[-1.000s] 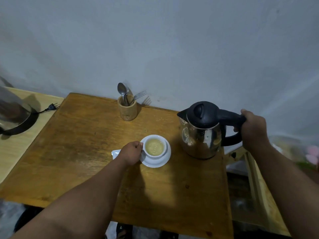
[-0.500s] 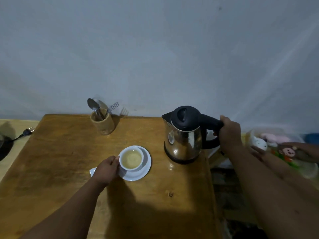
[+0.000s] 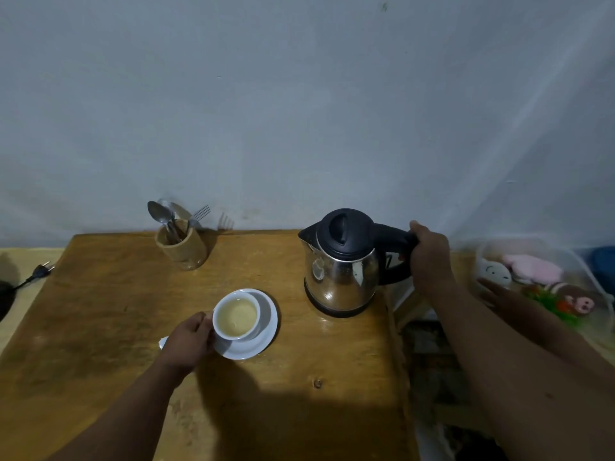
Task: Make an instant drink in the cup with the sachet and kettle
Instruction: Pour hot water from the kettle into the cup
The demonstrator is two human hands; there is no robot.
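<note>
Cup [image 3: 237,315]: white, upright on a white saucer [image 3: 264,331] near the centre of the wooden table [image 3: 100,321], filled with pale yellowish liquid. Left hand [image 3: 189,341] sits at the cup's 8 o'clock, fingers curled against the cup wall. A white object, partly hidden under this hand, cannot be identified. Kettle [image 3: 342,264]: steel body, black lid, upright on the table at the cup's 2 o'clock, apart from the saucer. Right hand [image 3: 429,257] is wrapped closed around the black handle at the kettle's 3 o'clock. Wooden utensil holder [image 3: 181,246] with spoons and a fork stands at the cup's 11 o'clock, near the wall [image 3: 299,111].
</note>
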